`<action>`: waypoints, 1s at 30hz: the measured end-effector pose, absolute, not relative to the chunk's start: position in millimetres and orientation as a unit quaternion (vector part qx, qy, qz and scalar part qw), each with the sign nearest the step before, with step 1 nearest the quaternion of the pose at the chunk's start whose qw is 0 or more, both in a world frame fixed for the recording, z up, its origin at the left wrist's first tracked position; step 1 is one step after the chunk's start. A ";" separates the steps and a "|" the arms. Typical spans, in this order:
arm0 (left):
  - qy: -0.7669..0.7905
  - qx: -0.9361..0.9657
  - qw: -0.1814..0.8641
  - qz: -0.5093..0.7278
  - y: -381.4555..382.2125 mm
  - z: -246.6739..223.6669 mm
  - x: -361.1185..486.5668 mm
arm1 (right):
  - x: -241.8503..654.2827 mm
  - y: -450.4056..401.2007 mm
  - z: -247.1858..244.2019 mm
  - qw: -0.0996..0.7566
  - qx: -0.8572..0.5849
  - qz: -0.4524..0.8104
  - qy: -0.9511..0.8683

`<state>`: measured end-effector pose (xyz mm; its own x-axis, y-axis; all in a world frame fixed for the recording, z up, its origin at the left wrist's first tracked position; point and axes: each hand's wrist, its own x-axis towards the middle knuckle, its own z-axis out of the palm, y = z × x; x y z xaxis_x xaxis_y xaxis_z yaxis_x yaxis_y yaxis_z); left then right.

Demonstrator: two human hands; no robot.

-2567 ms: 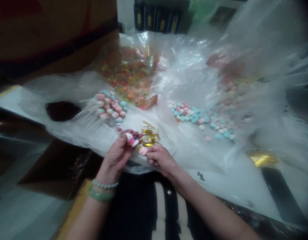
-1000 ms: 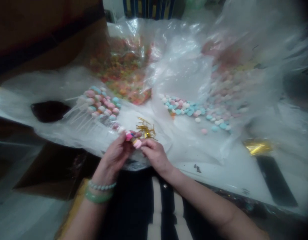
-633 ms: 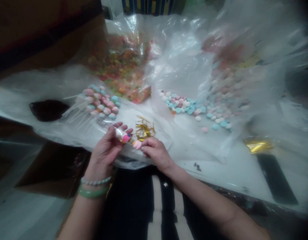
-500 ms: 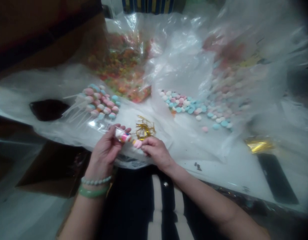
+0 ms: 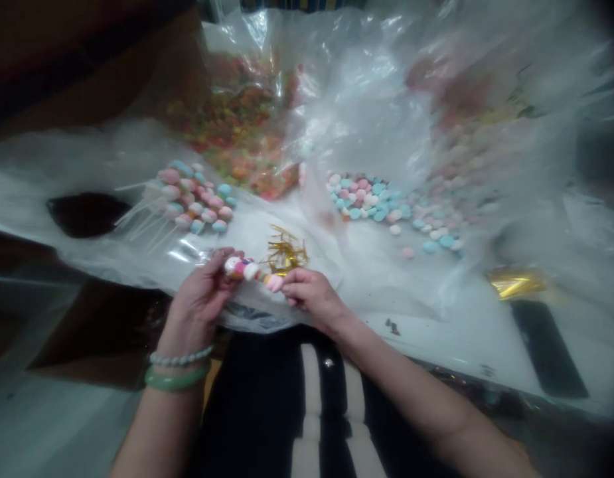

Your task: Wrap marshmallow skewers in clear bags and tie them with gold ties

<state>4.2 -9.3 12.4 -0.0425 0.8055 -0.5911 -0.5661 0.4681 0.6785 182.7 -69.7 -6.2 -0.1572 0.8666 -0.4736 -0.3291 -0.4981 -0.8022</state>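
A short row of pink, white and orange candies (image 5: 251, 271) lies between my two hands, its left part in a small clear wrapper. The wrapper is gripped by my left hand (image 5: 210, 282), which wears a beaded bracelet and a green bangle. At the pink right end, the fingertips of my right hand (image 5: 311, 295) pinch the candy row; whether a stick is in them is hidden. Just beyond my fingers lies a heap of gold twist ties (image 5: 285, 251). Candy skewers on white sticks (image 5: 197, 199) are piled to the left.
Orange and green gummies (image 5: 247, 133) fill a clear bag at the back. Loose pastel candies (image 5: 366, 198) spread on plastic sheeting to the right. A gold packet (image 5: 516, 283) and a dark flat object (image 5: 549, 348) sit at the far right; an open box (image 5: 92, 338) stands lower left.
More of the candy row shows by my left hand, which has shifted slightly left. My right hand keeps its pinch on the pink end. The whole view has moved a little.
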 end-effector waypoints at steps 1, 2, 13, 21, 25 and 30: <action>0.521 0.123 0.678 0.503 -10.0 11.9 4.4 | 182.5 -70.2 -6.4 0.422 -0.495 0.709 -0.273; 0.524 0.131 0.675 0.502 -11.0 11.5 4.7 | 182.4 -70.5 -6.9 0.426 -0.495 0.705 -0.276; 0.490 0.202 0.666 0.525 -22.7 6.1 8.5 | 179.2 -81.4 -12.6 0.462 -0.526 0.444 -0.558; 0.490 0.118 0.697 0.511 -21.0 10.9 12.0 | 183.4 -87.9 -20.4 0.451 -0.503 0.285 -0.680; 0.495 0.106 0.695 0.510 -20.1 13.8 15.8 | 176.8 -82.7 -13.8 0.482 -0.518 0.393 -0.588; 0.488 0.123 0.701 0.505 -20.7 15.1 18.0 | 173.5 -71.9 -8.9 0.438 -0.482 0.710 -0.268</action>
